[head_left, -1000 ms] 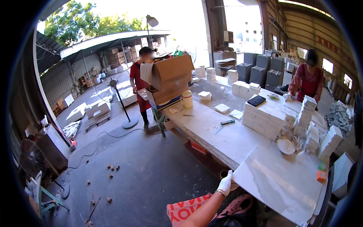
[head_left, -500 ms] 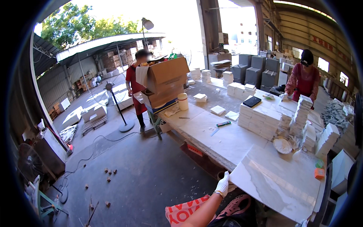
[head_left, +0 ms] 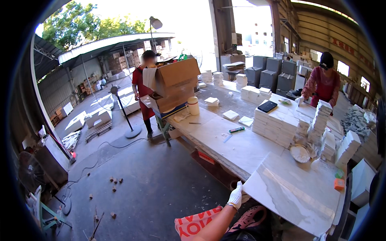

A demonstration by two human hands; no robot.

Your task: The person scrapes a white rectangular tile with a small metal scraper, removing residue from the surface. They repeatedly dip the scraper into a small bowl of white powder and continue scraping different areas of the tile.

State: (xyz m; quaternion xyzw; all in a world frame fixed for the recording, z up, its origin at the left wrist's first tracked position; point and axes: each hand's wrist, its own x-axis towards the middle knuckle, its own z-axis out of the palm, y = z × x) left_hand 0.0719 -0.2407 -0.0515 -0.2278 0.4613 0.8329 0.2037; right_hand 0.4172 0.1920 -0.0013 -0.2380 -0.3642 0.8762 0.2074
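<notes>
A large white marble slab with grey veins [head_left: 295,193] lies over the near end of the worktable, its near edge reaching past the front. My left hand [head_left: 235,195], in a white glove, grips the slab's left corner, with the thumb along the edge and the other fingers mostly hidden below. My right hand does not show. Beyond the slab stands a bowl of white powder [head_left: 300,154], beside stacks of small white tiles [head_left: 273,127]. A dark phone-like device [head_left: 267,106] rests on the stack.
An orange tape measure [head_left: 339,184] sits near the right edge. A green tool [head_left: 237,129] lies mid-table. Across the table, a co-worker in a red apron [head_left: 324,86] works; another person [head_left: 144,92] stands beside a cardboard box [head_left: 177,78]. Wooden blocks [head_left: 114,188] dot the floor.
The view has shifted very slightly. The far-right co-worker's gloved hand has moved a little across the table. My left hand keeps its place at the slab's corner.
</notes>
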